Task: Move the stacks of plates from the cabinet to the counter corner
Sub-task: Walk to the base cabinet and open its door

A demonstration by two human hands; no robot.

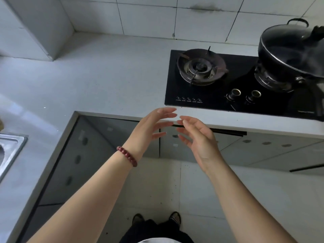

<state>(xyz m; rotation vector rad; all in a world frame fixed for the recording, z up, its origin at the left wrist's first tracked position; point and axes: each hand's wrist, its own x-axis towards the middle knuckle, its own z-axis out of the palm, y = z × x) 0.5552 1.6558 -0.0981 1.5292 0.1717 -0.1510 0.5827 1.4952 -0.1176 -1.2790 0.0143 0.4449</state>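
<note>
My left hand (pixel 150 128), with a red bead bracelet on its wrist, and my right hand (pixel 198 139) hang side by side in front of the counter's front edge, palms facing each other. Both have their fingers spread and hold nothing. Grey cabinet doors (pixel 175 144) below the counter are shut. The white counter corner (pixel 91 67) lies beyond my hands to the left. No plates are in view.
A black gas hob (pixel 228 83) is set into the counter at the right, with a lidded black pot (pixel 287 50) on its right burner. A steel sink (pixel 8 151) sits at the left edge. A tiled wall closes the back, and pale floor tiles lie below.
</note>
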